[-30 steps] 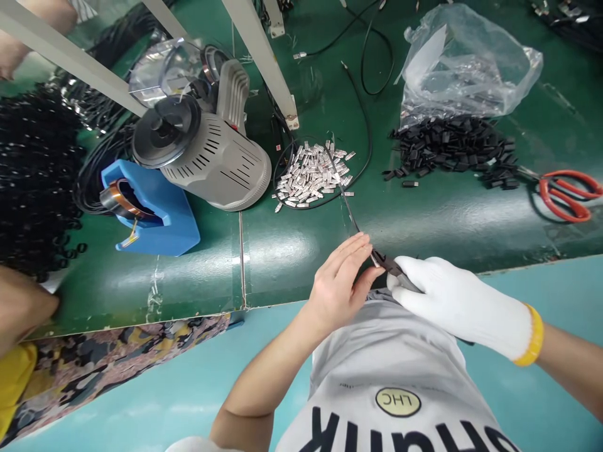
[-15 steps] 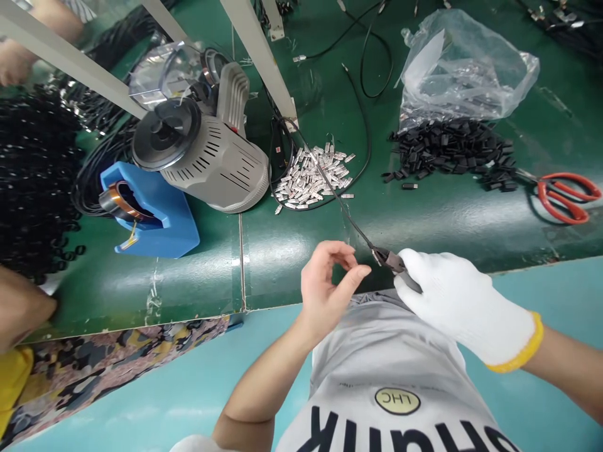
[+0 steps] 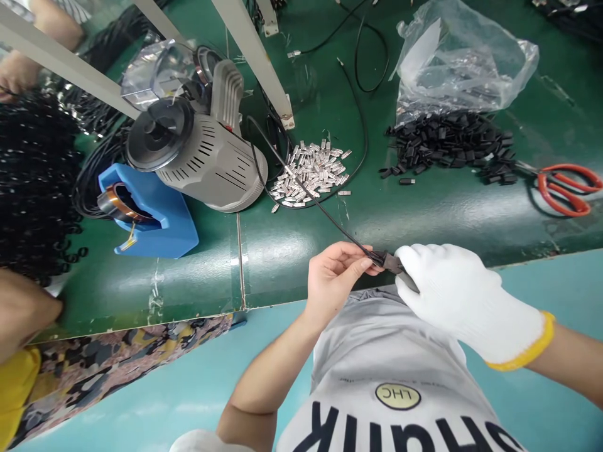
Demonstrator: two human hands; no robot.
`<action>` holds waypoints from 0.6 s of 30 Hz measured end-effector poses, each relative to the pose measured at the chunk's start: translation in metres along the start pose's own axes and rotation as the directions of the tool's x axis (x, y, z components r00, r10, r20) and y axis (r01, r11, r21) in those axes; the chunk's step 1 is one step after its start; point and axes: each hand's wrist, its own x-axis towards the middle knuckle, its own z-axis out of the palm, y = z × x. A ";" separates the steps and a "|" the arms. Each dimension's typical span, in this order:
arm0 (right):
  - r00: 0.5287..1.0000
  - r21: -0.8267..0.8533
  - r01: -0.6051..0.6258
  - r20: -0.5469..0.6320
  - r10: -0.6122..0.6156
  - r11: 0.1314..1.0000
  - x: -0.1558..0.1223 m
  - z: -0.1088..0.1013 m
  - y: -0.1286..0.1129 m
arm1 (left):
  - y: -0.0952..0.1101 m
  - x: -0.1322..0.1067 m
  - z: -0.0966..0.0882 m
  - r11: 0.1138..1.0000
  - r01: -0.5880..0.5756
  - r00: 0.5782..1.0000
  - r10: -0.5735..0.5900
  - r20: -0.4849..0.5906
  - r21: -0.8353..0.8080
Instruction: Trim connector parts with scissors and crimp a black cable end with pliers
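Observation:
My right hand (image 3: 452,295), in a white knitted glove with a yellow cuff, is closed round the handles of dark pliers (image 3: 392,263). The jaws of the pliers meet the end of a thin black cable (image 3: 336,225). My bare left hand (image 3: 336,276) pinches that cable end right beside the jaws, thumb and fingers together. My fingers and the jaws hide the tip of the cable. From there the cable runs up and left over a heap of small silver metal connectors (image 3: 311,172) on the green bench.
A grey machine (image 3: 207,157) and a blue tape dispenser (image 3: 155,213) stand on the left. Black plastic shells (image 3: 452,144) lie heaped below a clear plastic bag (image 3: 466,63). Red-handled scissors (image 3: 565,188) are at the right. Another person's arm (image 3: 26,307) reaches in at far left.
My left hand has moved right and closed on the cable end by the pliers' jaws; before, it was apart from it. The right hand keeps its grip on the pliers.

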 end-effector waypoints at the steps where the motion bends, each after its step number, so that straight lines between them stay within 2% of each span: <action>1: 1.000 0.011 0.005 0.010 -0.005 1.000 0.000 0.000 0.000 | -0.001 -0.001 0.000 1.000 -0.001 1.000 0.001 -0.007 0.007; 5: 0.997 0.126 0.000 0.081 -0.010 0.992 0.000 -0.001 0.001 | -0.003 -0.002 0.000 1.000 0.001 1.000 -0.001 -0.008 0.028; 10: 0.983 0.216 -0.093 0.178 0.054 0.972 -0.001 -0.005 0.004 | -0.001 -0.004 -0.001 0.999 0.012 1.000 -0.013 0.020 0.052; 15: 0.943 0.326 -0.118 0.332 0.004 0.938 0.002 -0.011 0.012 | -0.001 -0.006 -0.001 0.999 0.011 0.999 -0.013 0.051 0.039; 18: 0.939 0.341 -0.108 0.342 -0.016 0.934 0.003 -0.009 0.012 | -0.002 -0.005 -0.003 0.999 0.016 0.997 -0.019 0.068 0.039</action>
